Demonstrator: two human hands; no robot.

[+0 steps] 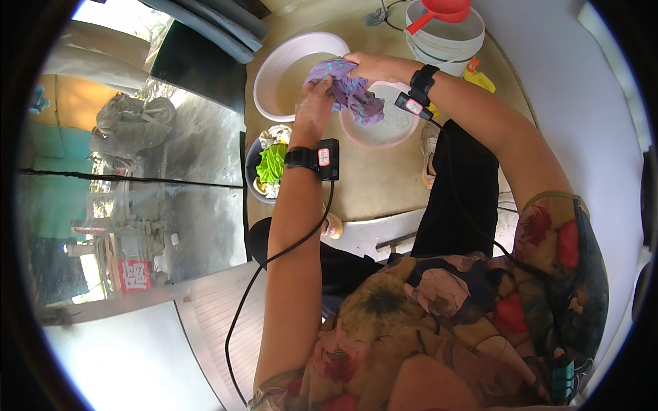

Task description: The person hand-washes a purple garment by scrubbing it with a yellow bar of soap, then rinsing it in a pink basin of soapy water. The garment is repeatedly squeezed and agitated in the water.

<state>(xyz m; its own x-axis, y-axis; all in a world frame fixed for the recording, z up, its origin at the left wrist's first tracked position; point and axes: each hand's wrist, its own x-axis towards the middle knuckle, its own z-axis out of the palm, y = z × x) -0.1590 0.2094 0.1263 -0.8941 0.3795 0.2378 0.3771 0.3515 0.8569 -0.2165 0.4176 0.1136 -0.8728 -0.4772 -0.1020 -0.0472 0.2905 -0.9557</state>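
A bunched purple cloth with light blue marks hangs between my two hands. My left hand grips its left side from below. On its upper right, my right hand is closed around another part of it. The cloth is held over the gap between two basins, and its lower end overhangs the smaller one. That pink-rimmed basin contains cloudy, pale water. Behind and to the left, a larger whitish basin holds brownish water. Part of each basin is hidden by the cloth and my hands.
Beside my left forearm stands a grey basin of clothes, a bright green garment among them. A white bucket with a red dipper stands far right, near a yellow bottle. Cables trail from both wrist devices.
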